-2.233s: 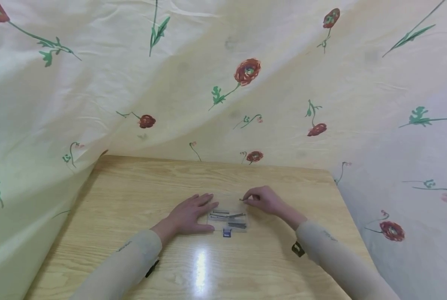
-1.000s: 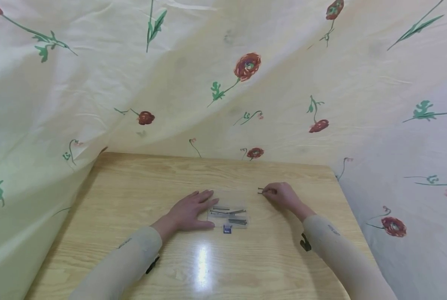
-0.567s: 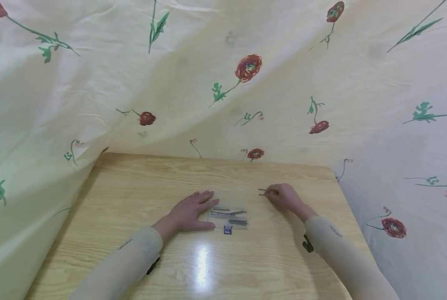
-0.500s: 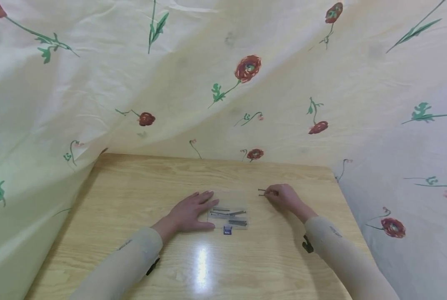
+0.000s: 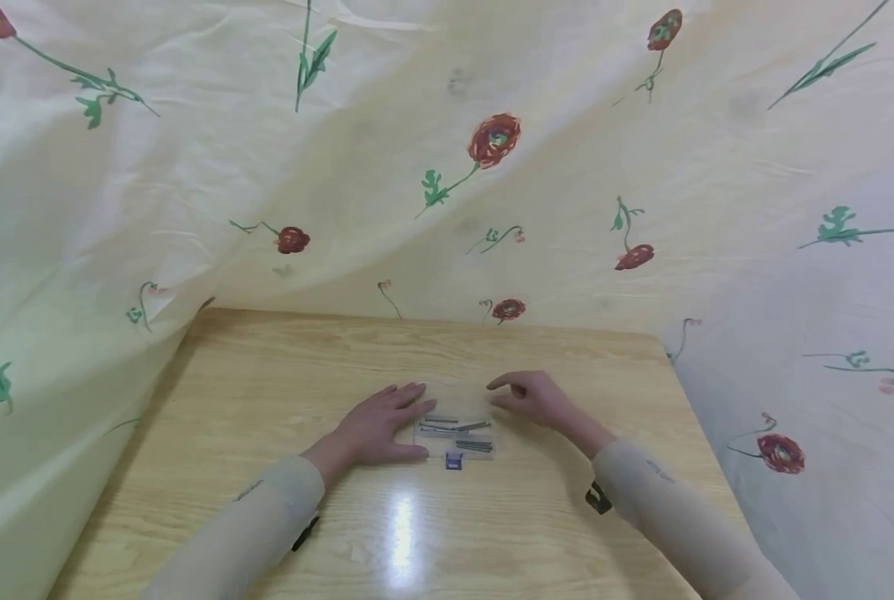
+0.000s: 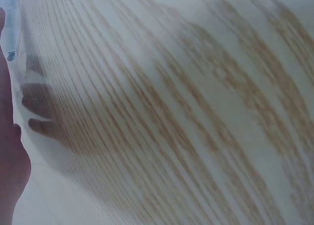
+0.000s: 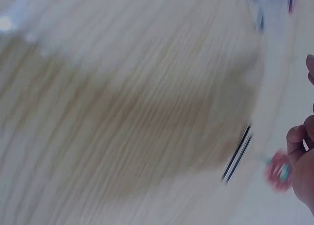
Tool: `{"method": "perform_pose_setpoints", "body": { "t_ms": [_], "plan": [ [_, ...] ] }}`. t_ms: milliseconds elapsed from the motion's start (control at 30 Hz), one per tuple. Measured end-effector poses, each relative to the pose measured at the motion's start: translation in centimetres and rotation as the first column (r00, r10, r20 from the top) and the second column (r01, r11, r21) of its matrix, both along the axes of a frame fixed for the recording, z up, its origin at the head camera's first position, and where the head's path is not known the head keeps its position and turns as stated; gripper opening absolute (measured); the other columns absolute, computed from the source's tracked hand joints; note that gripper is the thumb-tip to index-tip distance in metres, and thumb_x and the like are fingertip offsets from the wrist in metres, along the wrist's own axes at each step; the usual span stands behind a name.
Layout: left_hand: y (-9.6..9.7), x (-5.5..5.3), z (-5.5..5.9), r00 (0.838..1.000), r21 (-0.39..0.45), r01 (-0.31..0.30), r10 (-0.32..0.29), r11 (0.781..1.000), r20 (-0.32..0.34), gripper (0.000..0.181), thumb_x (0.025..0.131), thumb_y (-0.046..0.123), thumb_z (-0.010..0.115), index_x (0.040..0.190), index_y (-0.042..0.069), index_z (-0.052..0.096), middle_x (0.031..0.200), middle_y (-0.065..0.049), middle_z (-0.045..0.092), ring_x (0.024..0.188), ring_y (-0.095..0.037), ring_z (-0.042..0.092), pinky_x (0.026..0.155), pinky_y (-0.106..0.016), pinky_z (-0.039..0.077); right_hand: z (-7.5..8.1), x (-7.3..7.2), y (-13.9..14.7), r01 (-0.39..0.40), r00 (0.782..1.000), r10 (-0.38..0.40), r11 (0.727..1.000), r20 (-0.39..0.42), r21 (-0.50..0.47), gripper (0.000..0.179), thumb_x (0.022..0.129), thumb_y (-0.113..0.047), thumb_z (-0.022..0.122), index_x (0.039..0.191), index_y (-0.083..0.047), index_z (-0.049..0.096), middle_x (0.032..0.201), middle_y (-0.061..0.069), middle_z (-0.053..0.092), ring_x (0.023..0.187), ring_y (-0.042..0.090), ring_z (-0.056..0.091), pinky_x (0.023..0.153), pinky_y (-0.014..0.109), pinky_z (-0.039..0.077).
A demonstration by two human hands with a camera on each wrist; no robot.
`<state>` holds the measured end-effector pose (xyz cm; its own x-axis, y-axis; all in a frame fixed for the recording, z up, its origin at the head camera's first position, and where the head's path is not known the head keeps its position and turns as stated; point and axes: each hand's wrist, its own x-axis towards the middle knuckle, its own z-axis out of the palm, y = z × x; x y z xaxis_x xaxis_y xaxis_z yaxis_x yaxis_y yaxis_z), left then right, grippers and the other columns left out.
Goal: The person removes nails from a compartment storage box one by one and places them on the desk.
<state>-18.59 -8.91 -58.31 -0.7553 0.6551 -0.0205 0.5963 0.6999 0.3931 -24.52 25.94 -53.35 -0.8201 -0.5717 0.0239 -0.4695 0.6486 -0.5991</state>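
A clear plastic box (image 5: 435, 447) lies on the table, with several grey nails (image 5: 473, 446) in its compartments and a blue tab (image 5: 454, 462) at its front. My left hand (image 5: 375, 427) rests with spread fingers along the box's left side; its thumb reaches the front left corner. Just right of the box's far part is my right hand (image 5: 536, 397), index finger and thumb apart and nothing visible between them. Two nails (image 7: 237, 154) lie side by side on the wood in the right wrist view. In the head view the right hand hides them.
The wood-grain table (image 5: 282, 358) is enclosed at the back and sides by a cream cloth (image 5: 372, 167) with red flowers. Dark straps show under both sleeves. A bright glare spot (image 5: 402, 533) lies on the table in front of the box.
My right hand pinched a nail near the box, carried it right and set it beside another on the table. It has let go and moved back left. The left hand stays put.
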Motion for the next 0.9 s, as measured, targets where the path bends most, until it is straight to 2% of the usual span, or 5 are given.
{"method": "perform_pose_setpoints", "body": {
  "t_ms": [133,367,600,767,900],
  "plan": [
    [0.0,0.0,-0.1,1.000,-0.004,-0.005,0.005,1.000,0.002,0.090,0.096,0.081,0.052,0.169,0.031,0.036,0.178,-0.003,0.022,0.164,-0.023,0.021,0.135,-0.046,0.016,0.3,0.9,-1.7,-0.092,0.995,0.092,0.996,0.031,0.011,0.024,0.097,-0.017,0.081,0.120,-0.010,0.081,0.068,-0.010,0.048,0.061,0.003,0.041,0.055,0.022,0.037],
    [0.0,-0.2,-0.2,1.000,-0.012,-0.006,0.006,1.000,-0.001,0.090,0.096,0.082,0.051,0.169,0.031,0.035,0.179,-0.001,0.021,0.164,-0.021,0.020,0.135,-0.044,0.015,-0.2,1.6,-2.7,-0.185,0.983,0.184,0.981,0.030,0.051,0.022,0.100,-0.012,0.077,0.122,-0.013,0.081,0.101,-0.005,0.076,0.073,0.003,0.052,0.066,0.023,0.048],
    [0.0,-0.3,-0.3,1.000,-0.022,-0.006,0.006,1.000,-0.008,0.091,0.095,0.083,0.049,0.169,0.032,0.035,0.179,0.000,0.021,0.164,-0.020,0.019,0.135,-0.043,0.015,0.0,2.0,-3.2,-0.243,0.970,0.241,0.964,0.033,0.111,0.021,0.100,-0.013,0.077,0.120,-0.015,0.081,0.114,-0.002,0.080,0.095,0.005,0.069,0.085,0.030,0.060],
    [-0.1,-0.4,-0.4,1.000,-0.021,0.002,-0.002,1.000,-0.021,0.091,0.095,0.083,0.049,0.169,0.032,0.035,0.178,-0.001,0.022,0.164,-0.020,0.020,0.135,-0.043,0.016,0.0,1.8,-3.3,-0.287,0.957,0.289,0.946,0.013,0.153,0.021,0.099,-0.011,0.078,0.119,-0.014,0.082,0.116,0.001,0.081,0.082,0.000,0.063,0.074,0.025,0.055],
    [-0.1,-0.5,-0.5,1.000,-0.027,0.011,-0.012,1.000,-0.026,0.090,0.096,0.083,0.050,0.169,0.032,0.035,0.178,-0.001,0.022,0.164,-0.021,0.020,0.135,-0.043,0.015,0.3,1.6,-3.5,-0.331,0.943,0.332,0.924,0.030,0.193,0.022,0.099,-0.013,0.078,0.120,-0.014,0.082,0.116,0.000,0.081,0.079,0.000,0.062,0.074,0.024,0.056]
  ]
}}
